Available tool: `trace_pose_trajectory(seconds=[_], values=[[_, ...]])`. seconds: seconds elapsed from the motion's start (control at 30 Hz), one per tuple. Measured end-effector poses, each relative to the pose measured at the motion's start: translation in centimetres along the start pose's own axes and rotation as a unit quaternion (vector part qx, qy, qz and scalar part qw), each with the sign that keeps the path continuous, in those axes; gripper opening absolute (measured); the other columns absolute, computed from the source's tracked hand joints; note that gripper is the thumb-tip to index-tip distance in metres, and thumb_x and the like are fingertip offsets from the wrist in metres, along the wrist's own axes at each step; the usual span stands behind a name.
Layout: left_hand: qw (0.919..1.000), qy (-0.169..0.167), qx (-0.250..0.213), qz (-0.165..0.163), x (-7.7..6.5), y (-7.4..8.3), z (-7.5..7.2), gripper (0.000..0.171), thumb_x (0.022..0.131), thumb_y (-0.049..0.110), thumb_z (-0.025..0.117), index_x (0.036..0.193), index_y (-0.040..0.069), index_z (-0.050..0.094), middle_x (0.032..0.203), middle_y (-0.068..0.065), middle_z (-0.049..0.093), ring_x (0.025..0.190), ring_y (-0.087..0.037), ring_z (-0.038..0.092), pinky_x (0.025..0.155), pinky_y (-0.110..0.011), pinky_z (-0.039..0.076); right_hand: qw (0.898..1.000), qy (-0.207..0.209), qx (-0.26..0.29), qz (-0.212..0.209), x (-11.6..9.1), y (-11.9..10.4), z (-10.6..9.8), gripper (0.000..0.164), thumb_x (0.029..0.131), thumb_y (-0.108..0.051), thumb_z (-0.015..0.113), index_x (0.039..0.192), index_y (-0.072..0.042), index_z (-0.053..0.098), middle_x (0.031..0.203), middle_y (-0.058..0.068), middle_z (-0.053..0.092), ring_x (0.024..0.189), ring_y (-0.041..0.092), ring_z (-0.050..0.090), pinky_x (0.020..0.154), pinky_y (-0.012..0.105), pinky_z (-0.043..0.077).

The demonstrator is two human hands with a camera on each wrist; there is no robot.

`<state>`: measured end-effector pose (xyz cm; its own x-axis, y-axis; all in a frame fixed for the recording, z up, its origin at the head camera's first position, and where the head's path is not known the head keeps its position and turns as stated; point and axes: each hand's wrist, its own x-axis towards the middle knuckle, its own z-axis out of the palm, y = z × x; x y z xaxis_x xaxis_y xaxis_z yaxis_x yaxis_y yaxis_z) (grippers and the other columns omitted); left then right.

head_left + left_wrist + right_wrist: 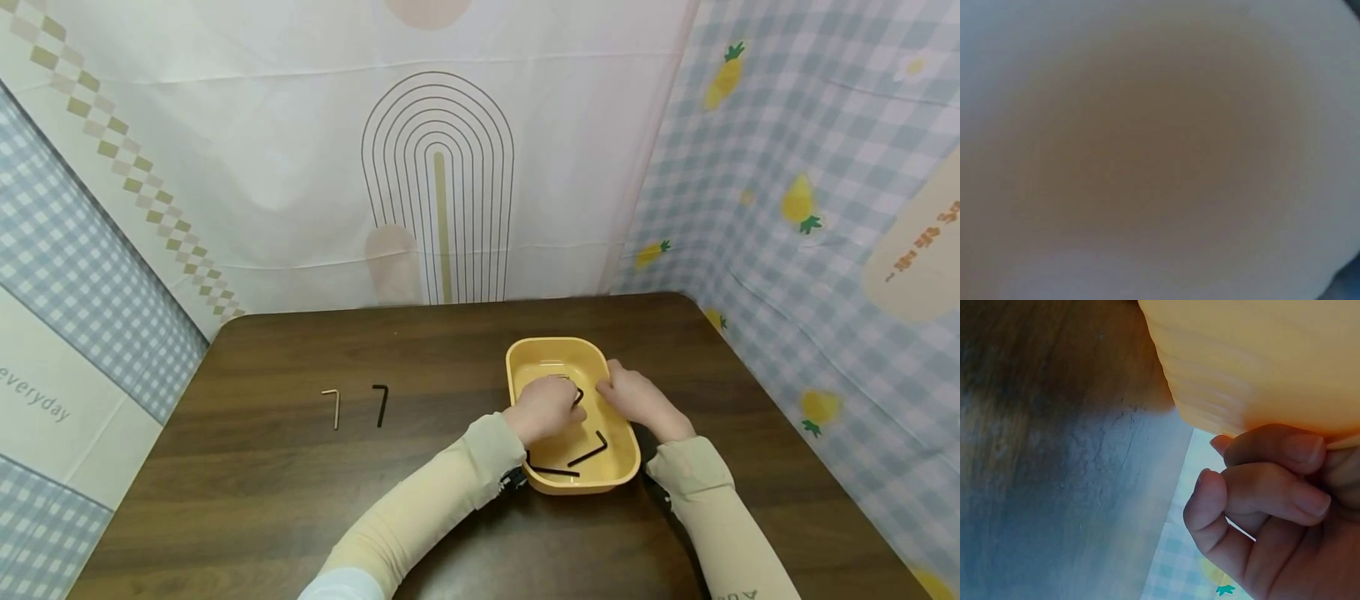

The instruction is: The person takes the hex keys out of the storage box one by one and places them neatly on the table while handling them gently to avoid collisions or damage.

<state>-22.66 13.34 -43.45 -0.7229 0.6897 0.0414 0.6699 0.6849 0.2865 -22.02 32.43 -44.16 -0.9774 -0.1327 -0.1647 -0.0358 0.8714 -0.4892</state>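
Observation:
A yellow tray stands on the table toward the right. My left hand is inside it with curled fingers, pinching a black hex key whose bent end shows beside the fingertips. My right hand grips the tray's right rim; the right wrist view shows its curled fingers against the tray's outer wall. Two more black hex keys, one angled and one lower, lie at the tray's near end. The left wrist view is only a blur.
On the wooden table, left of the tray, lie a brass-coloured hex key and a black hex key, side by side and apart. Printed cloth hangs behind the table and along both sides.

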Motion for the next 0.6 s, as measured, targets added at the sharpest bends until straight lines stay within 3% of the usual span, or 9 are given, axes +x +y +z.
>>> trace_pose_trajectory(seconds=[0.27,0.6], values=[[0.9994,0.022,-0.027,-0.003,0.3,0.2,-1.4,0.043,0.096,0.027,0.067,0.059,0.017,0.047,0.053,0.007,0.039,0.049,-0.008,0.040,0.047,-0.023,0.032,1.000,0.005,0.003,-0.004,0.0,-0.2,0.0,0.043,0.104,-0.015,0.039,0.131,0.019,0.036,0.074,0.011,0.056,0.057,0.018,0.057,0.054,0.032,0.047],[0.9957,0.045,-0.080,-0.006,0.1,-0.2,-3.6,0.047,0.097,0.024,0.063,0.056,0.017,0.039,0.048,0.008,0.028,0.041,-0.004,0.025,0.042,-0.020,0.022,1.000,0.001,-0.002,0.002,-0.1,-0.4,-0.1,0.051,0.104,-0.015,0.037,0.138,0.022,0.029,0.065,0.008,0.048,0.050,0.016,0.048,0.050,0.030,0.041]])
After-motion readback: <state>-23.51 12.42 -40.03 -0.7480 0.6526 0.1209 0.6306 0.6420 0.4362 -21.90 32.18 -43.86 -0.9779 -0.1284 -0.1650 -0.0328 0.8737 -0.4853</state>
